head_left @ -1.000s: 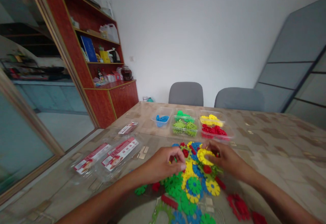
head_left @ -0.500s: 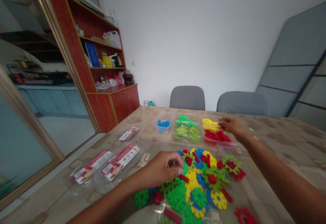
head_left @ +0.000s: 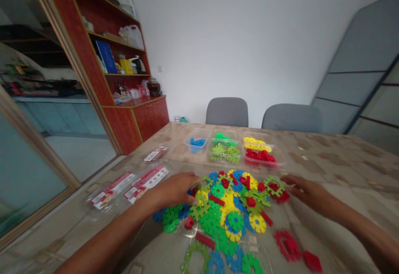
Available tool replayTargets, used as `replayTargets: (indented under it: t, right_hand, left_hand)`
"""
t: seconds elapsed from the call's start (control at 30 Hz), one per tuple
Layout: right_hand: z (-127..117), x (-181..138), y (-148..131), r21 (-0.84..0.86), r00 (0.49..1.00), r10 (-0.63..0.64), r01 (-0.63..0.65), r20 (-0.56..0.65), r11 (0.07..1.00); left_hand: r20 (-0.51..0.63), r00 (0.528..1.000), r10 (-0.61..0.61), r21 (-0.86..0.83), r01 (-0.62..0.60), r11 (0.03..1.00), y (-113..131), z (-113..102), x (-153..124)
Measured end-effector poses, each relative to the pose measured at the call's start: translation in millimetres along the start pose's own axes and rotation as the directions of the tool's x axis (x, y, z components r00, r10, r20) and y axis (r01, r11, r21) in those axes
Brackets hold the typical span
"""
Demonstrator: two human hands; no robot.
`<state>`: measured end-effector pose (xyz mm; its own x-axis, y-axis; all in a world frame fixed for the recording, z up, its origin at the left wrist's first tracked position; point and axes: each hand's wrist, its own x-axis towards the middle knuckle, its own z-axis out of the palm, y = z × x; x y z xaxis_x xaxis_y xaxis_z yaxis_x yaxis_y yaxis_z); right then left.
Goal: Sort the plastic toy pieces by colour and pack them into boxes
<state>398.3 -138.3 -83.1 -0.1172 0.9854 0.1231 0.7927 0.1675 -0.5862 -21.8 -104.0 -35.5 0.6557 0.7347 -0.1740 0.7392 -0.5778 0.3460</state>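
Observation:
A mixed pile of plastic building pieces (head_left: pixel 229 205) lies before me: green, blue and yellow notched discs, light green square frames and red bits. My left hand (head_left: pixel 182 188) is at the pile's left edge, thumb and fingers curved but apart, around a blue piece and a red piece; whether it touches them I cannot tell. To the right of the pile, my right hand (head_left: pixel 304 188) has its fingers stretched towards a light green square frame (head_left: pixel 274 186), with nothing visible in them. Behind the pile stand clear tubs with blue pieces (head_left: pixel 197 142), green pieces (head_left: pixel 225 153), and yellow and red pieces (head_left: pixel 261 156).
Clear plastic lids with red-and-white labels (head_left: pixel 146 182) lie on the left of the patterned table (head_left: pixel 327 157). Two grey chairs (head_left: pixel 227 112) stand at the far side. Loose red pieces (head_left: pixel 288 245) are at the near right.
My right hand has come back from the yellow and red tub to the pile's right side. My left hand has shifted left, to the pile's left edge. The view has tilted slightly.

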Motion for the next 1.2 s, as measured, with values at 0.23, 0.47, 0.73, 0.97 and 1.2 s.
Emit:
replayTargets:
  t: [0.23,0.47,0.73,0.97,1.2]
  right_hand:
    - [21,-4,-36,0.037,0.978,-0.151,0.147,0.146,0.988]
    - [10,-6,-43,0.033,0.984,-0.133,0.130,0.115,0.991]
    - [10,-21,-58,0.132,0.928,-0.153,0.114,0.338,0.985]
    - [16,-21,-73,0.192,0.909,-0.192,0.127,0.370,0.973]
    - [-9,-38,-75,-0.064,0.896,0.046,-0.020,0.442,0.998]
  left_hand:
    - [-0.040,0.992,0.116,-0.091,-0.119,0.989,21,11,4]
    - [-0.095,0.977,0.193,-0.176,-0.207,0.962,24,8,3]
    - [-0.158,0.972,0.175,-0.145,-0.198,0.969,24,7,5]
    - [-0.149,0.907,0.394,-0.091,-0.409,0.908,50,28,6]
    - [-0.118,0.896,0.427,-0.075,-0.437,0.896,56,33,4]
